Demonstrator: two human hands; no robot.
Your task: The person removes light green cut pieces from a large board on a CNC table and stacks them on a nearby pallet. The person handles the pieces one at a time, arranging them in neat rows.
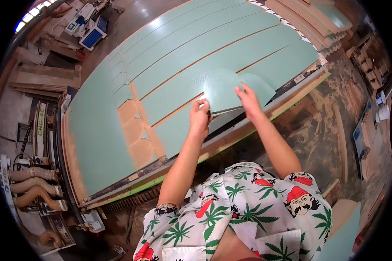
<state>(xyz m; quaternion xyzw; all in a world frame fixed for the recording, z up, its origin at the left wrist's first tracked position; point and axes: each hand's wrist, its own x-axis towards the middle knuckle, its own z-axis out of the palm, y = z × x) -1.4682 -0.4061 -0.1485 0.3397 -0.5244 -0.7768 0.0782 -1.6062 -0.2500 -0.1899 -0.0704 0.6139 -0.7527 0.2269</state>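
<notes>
My left hand [199, 116] pinching a green board [224, 91] by its near corner, right hand [251, 102] curled at its right edge, panels [174, 74] beneath

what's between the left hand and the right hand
A green panel is between the left hand and the right hand, as the head view shows.

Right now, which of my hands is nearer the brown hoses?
Left. Left hand, holding the loose green panel, is right of the hoses; right hand, at that panel's other side, is farther right.
</notes>
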